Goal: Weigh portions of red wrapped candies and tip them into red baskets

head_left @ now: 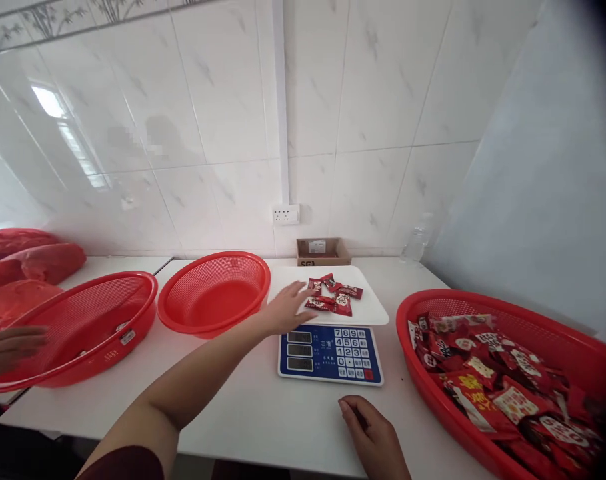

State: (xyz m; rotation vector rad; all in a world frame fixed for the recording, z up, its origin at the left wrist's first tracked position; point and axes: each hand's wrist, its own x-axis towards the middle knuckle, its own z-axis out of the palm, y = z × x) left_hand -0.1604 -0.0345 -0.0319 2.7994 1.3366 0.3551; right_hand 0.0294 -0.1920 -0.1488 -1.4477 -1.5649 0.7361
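Note:
My left hand [287, 308] reaches over the white pan of a digital scale [330, 355], fingers stretched out and apart. Its fingertips are at the left edge of several small red snack packets [341, 305] lying on the pan [373, 307]; whether they touch is hard to tell. At the table's front edge, below the blue keypad, my right hand [371, 437] is curled closed, with nothing visible in it. To its right stands a large red basket [417, 300] with many red snack packets [483, 373] inside.
Left of the scale is a red perforated basket [213, 310]. Another red basket [103, 353] stands farther left, beside another person's hand [7, 350] and red bags [33, 267]. A cardboard box [324, 251] and a clear bottle [417, 239] stand by the wall, under a socket [286, 214].

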